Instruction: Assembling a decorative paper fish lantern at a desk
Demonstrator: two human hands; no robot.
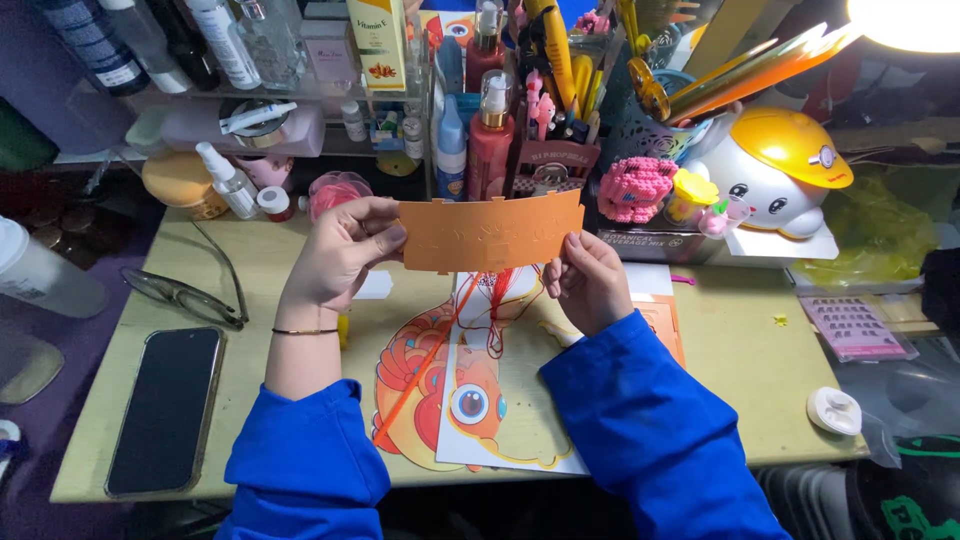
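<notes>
Desk [740,360]: a pale yellow-green top is carrying everything; it is serving as the landmark here, with its far edge crowded by bottles, pens and toys.
Goldfish sheets [470,400]: large orange-and-white fish-shaped paper pieces are lying flat at the middle of the desk near its front edge, not yet joined to anything that I can see.
Orange strip [490,235]: a long die-cut card strip with tabs along its lower edge is being held up flat above the middle of the desk, clear of the surface; it is looking unfolded and unattached, so most of the assembly seems to be remaining.
Phone [165,410]: a dark handset is lying face up at the desk's left front corner.
Glasses [190,295]: spectacles are resting on the left part of the desk, behind the phone.
Left hand [340,255]: it is pinching the strip's left end, fingers closed on the card.
Right hand [585,280]: it is grasping the strip's right lower corner between thumb and fingers.
Red threads [495,300]: thin strands are hanging under the strip toward the desk's middle; I cannot tell what they are tied to.
</notes>
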